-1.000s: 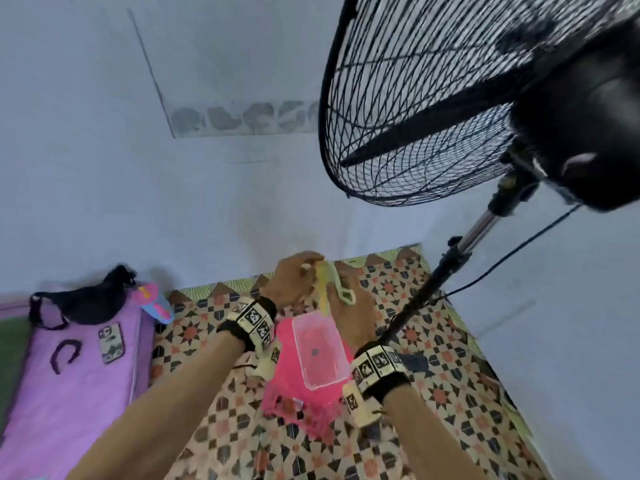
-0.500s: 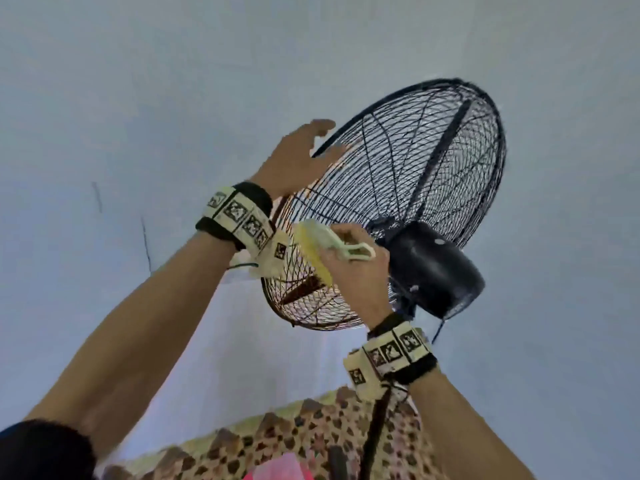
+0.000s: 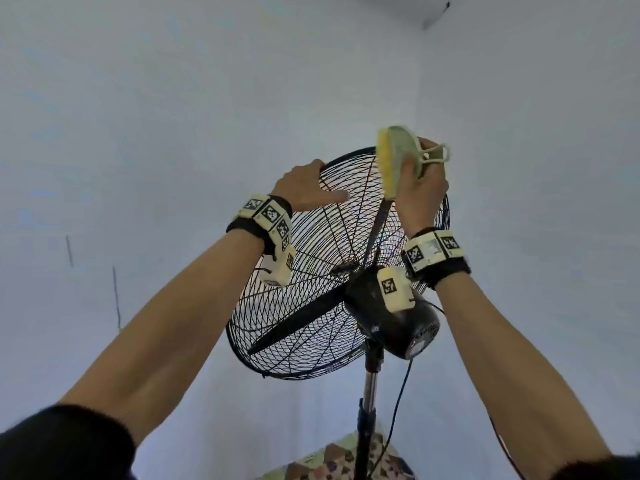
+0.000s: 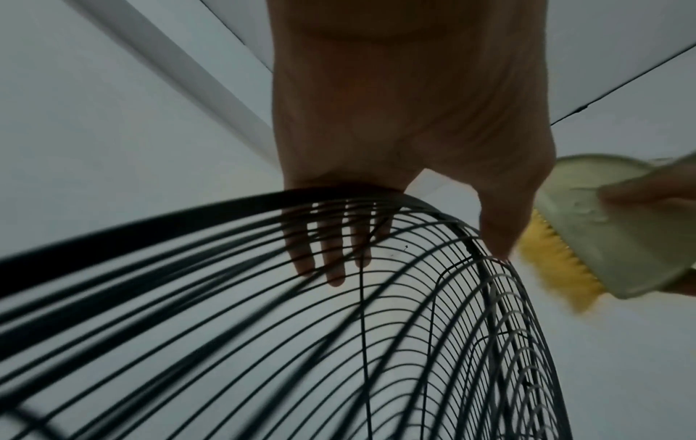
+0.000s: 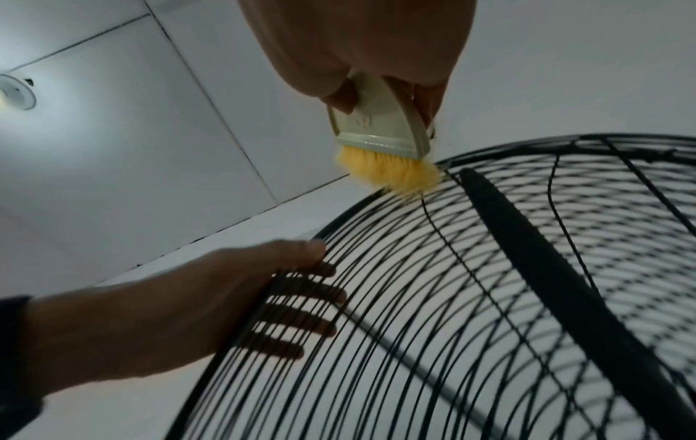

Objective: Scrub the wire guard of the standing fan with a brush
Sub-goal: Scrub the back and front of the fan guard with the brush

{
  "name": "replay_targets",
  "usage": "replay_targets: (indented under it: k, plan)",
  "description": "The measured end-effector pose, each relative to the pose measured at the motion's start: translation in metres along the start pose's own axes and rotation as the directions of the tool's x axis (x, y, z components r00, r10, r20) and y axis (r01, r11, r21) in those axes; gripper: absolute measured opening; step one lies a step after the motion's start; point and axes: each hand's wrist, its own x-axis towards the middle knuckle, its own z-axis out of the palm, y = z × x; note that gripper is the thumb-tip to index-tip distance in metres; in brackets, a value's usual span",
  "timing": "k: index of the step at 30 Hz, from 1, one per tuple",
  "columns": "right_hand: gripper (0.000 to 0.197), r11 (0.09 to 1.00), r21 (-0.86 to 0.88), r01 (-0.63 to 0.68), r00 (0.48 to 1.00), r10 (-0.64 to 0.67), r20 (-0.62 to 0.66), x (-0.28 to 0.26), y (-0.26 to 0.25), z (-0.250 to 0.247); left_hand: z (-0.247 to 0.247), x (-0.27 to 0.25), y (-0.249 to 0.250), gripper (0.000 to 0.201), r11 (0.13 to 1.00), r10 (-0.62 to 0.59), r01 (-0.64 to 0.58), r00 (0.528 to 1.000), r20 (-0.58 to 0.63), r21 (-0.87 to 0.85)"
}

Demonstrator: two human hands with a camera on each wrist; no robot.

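Observation:
The standing fan's black wire guard (image 3: 311, 271) fills the middle of the head view, seen from behind. My left hand (image 3: 308, 188) grips its upper left rim, fingers over the front wires (image 4: 327, 253) and thumb on the rear side. My right hand (image 3: 420, 181) holds a pale green brush (image 3: 398, 154) with yellow bristles at the top of the guard. In the right wrist view the bristles (image 5: 388, 169) touch the guard's top rim (image 5: 489, 154), and the left hand (image 5: 188, 312) shows lower left. The brush (image 4: 602, 232) also appears at the right of the left wrist view.
The black motor housing (image 3: 391, 317) sits behind the guard on a metal pole (image 3: 369, 403), with a cable (image 3: 398, 410) hanging beside it. A black fan blade (image 5: 546, 268) lies inside the guard. Pale walls surround the fan, with patterned floor (image 3: 339, 459) below.
The view swung up from the floor to the fan. My right hand raised the brush from the guard's middle to its top rim. My left hand closed onto the upper rim.

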Motion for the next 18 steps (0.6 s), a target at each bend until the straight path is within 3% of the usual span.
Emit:
replay_targets:
  k: [5, 9, 11, 14, 15, 16, 18]
  plan:
    - [0.032, 0.956, -0.223, 0.188, 0.982, -0.18, 0.056, 0.035, 0.014, 0.003, 0.006, -0.001, -0.009, 0.106, 1.0, 0.003, -0.003, 0.999, -0.052, -0.007]
    - [0.032, 0.902, -0.295, 0.316, 0.947, -0.28, 0.158, 0.017, 0.014, 0.018, 0.013, -0.005, -0.014, 0.106, 0.999, -0.034, 0.036, 0.988, -0.149, 0.013]
    - [0.032, 0.872, -0.221, 0.437, 0.882, -0.366, 0.297, -0.006, 0.007, 0.025, 0.016, -0.007, -0.014, 0.103, 0.999, -0.036, 0.042, 0.984, -0.175, 0.03]
    - [0.039, 0.814, -0.102, 0.572, 0.701, -0.422, 0.575, -0.036, -0.005, 0.025, 0.018, -0.007, -0.013, 0.094, 0.996, -0.058, 0.071, 0.978, -0.202, 0.057]
    - [0.038, 0.819, -0.09, 0.567, 0.69, -0.413, 0.594, -0.036, -0.01, 0.024, 0.018, -0.007, -0.013, 0.094, 0.995, -0.069, 0.083, 0.976, -0.208, 0.059]
    - [0.036, 0.848, -0.089, 0.523, 0.734, -0.394, 0.554, -0.031, -0.012, 0.023, 0.018, -0.007, -0.013, 0.097, 0.994, -0.08, 0.093, 0.975, -0.207, 0.056]
    - [0.034, 0.912, -0.151, 0.381, 0.885, -0.312, 0.346, -0.007, -0.007, 0.019, 0.018, -0.008, -0.012, 0.106, 0.994, -0.086, 0.098, 0.978, -0.192, 0.05]
